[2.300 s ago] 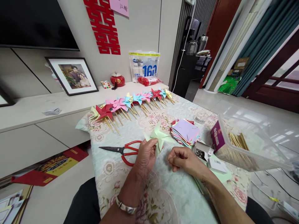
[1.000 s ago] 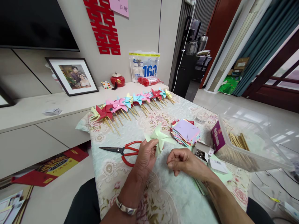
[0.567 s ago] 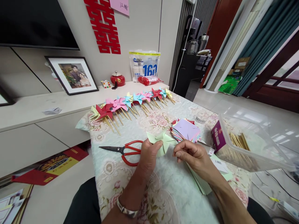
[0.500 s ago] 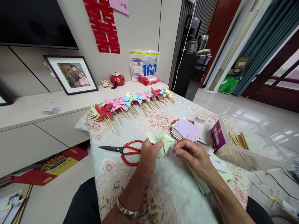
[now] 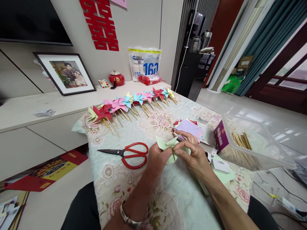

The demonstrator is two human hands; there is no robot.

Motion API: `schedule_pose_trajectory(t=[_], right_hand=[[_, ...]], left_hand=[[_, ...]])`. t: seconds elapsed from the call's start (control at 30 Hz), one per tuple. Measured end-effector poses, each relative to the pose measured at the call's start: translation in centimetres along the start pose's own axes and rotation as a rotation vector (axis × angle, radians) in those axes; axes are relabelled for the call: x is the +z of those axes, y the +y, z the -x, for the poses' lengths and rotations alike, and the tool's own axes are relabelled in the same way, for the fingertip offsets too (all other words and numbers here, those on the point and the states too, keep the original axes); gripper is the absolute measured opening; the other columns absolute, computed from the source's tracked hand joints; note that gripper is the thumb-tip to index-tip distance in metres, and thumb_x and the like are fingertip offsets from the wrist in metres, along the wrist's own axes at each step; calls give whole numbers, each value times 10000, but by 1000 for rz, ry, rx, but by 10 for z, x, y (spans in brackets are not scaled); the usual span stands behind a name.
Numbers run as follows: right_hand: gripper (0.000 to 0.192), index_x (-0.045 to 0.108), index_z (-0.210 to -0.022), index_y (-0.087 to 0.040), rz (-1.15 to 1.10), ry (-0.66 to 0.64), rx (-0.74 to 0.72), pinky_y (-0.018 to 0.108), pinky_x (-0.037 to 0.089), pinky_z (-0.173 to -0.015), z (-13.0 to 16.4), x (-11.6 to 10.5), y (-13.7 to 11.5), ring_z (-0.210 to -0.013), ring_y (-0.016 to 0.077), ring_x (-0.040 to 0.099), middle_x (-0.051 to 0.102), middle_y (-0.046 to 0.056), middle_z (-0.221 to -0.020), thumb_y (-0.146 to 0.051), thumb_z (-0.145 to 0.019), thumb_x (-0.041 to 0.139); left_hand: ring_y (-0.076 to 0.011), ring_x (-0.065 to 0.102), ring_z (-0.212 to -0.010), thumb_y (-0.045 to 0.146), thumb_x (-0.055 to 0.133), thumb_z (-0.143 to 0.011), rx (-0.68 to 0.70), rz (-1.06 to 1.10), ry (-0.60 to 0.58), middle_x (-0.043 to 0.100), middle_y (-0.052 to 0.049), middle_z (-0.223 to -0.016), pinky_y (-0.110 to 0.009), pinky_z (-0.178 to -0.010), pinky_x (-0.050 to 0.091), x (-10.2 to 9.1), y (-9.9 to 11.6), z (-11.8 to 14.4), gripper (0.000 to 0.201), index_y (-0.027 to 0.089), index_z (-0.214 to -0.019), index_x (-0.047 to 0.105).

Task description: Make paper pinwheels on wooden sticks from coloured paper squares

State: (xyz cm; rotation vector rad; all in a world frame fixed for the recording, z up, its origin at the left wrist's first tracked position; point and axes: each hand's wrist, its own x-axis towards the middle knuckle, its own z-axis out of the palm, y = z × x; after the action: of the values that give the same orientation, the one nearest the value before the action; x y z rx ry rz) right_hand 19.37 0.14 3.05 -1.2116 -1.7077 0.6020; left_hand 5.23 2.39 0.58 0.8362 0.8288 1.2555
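A pale green paper pinwheel (image 5: 165,146) is held just above the floral tablecloth (image 5: 134,185). My left hand (image 5: 158,158) pinches it from the left and below. My right hand (image 5: 193,153) meets it from the right, fingertips pressed on the centre of the pinwheel. Both hands touch each other around the paper. Whether the right fingers also hold something small is hidden. Red-handled scissors (image 5: 128,153) lie shut to the left of my left hand.
A row of finished coloured pinwheels on sticks (image 5: 130,103) lies at the table's far edge. A stack of coloured paper squares (image 5: 189,127) sits behind my hands. At the right stands a clear plastic box (image 5: 251,143) with wooden sticks, small white boxes beside it.
My right hand has moved left from the table to the pinwheel and now presses on its centre. My left hand has lowered the pinwheel slightly. The camera has shifted a little.
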Motion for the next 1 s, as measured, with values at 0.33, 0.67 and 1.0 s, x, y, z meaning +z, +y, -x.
schedule_pose_trajectory(t=[0.33,0.67,1.0], right_hand=[[68,724,-782,-237,-87,-7,108,477,304,-1081,-2,1,2,-1288,298,492,611,92,-1291,-277,-837,723],[117,702,-774,-238,-63,-11,90,453,319,-1057,-1,1,4,-1255,290,513,630,89,-1230,-265,-877,655],[142,671,-755,-228,-76,-19,99,453,318,-1054,0,0,4,-1239,281,517,622,94,-1219,-273,-885,634]], left_hand=[[-209,668,-787,239,708,-655,0,-92,12,770,-54,-895,-268,-710,511,2,6,6,306,134,-936,771],[-184,655,-722,243,727,-631,-5,-137,59,747,-20,-792,-255,-671,507,3,8,5,281,138,-891,745],[-206,684,-778,229,717,-650,39,-200,42,766,-39,-844,-264,-694,521,3,7,6,303,125,-934,739]])
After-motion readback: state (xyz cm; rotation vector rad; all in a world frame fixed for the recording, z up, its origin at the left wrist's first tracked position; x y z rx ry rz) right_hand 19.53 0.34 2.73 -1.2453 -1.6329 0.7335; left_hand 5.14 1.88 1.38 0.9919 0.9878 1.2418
